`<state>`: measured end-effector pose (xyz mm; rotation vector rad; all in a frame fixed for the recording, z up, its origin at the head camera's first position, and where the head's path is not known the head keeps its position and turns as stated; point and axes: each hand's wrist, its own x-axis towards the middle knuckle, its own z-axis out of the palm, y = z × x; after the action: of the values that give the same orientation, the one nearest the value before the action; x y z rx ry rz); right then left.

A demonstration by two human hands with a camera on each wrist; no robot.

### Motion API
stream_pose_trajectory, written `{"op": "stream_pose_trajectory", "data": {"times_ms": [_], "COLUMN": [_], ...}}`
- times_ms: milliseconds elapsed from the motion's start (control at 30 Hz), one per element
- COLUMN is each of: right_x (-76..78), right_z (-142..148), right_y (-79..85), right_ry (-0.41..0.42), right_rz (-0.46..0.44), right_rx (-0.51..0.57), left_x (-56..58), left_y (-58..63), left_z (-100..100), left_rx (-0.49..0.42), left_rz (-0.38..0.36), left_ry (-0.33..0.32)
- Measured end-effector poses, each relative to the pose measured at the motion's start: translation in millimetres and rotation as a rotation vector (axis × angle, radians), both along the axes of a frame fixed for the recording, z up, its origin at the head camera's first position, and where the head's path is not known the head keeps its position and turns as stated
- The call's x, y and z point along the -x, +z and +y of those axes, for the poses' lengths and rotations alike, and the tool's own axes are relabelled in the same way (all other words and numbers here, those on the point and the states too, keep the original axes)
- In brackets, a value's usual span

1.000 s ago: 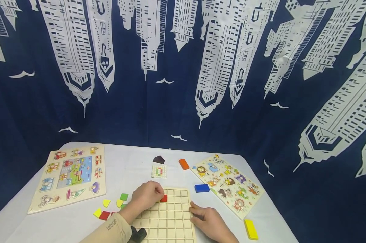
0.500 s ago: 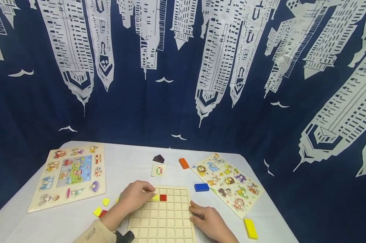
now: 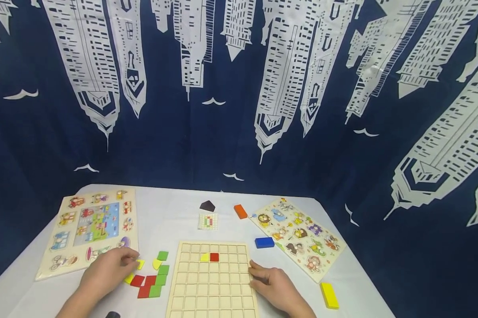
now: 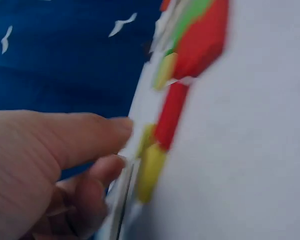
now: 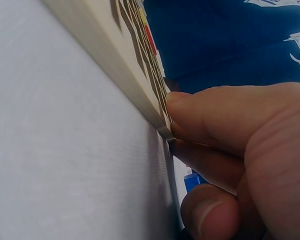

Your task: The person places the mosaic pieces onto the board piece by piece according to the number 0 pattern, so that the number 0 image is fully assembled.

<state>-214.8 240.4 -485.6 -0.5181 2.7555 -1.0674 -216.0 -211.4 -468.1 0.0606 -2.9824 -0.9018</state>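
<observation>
A pale wooden grid board (image 3: 212,289) lies in front of me. One yellow piece (image 3: 205,257) and one red square tile (image 3: 214,257) sit side by side in its upper cells. My left hand (image 3: 108,273) hovers left of the board by the loose yellow pieces (image 3: 141,264). In the left wrist view a gap shows between the left thumb and fingers, and nothing is held. At the board's right edge my right hand (image 3: 276,287) grips the rim, as the right wrist view also shows. Its fingertips partly hide that edge.
Loose red tiles (image 3: 144,291) and green tiles (image 3: 162,269) lie left of the board. Behind it are a small pattern card (image 3: 208,222) and a dark pentagon (image 3: 208,206). Picture puzzles flank it: vehicles (image 3: 133,238), animals (image 3: 302,234). Blue (image 3: 264,242), orange (image 3: 240,211) and yellow (image 3: 329,296) blocks lie rightward.
My left hand has let go of the yellow piece beside the red tile on the board and moved left to the loose pieces. The right hand stays at the board's edge.
</observation>
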Motion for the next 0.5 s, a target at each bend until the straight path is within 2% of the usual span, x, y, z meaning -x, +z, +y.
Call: {"op": "stream_pose_trajectory", "data": {"times_ms": [100,300,500], "right_x": [0.5,2.1,1.5], "right_z": [0,0,0], "right_y": [-1.4,-1.1,-1.6], "right_ry": [0.003,0.011,0.012], "right_rz": [0.001,0.028,0.024], "right_rx": [0.005,-0.009,-0.012], "left_x": [-0.2,3.9,4.6], "left_y": [-5.6,-11.4,-14.3], "left_z": [3,10,14], "left_rx": [0.035,0.113,0.12], "left_rz": [0.021,0.02,0.029], "left_ry": [-0.014,0.02,0.025]}}
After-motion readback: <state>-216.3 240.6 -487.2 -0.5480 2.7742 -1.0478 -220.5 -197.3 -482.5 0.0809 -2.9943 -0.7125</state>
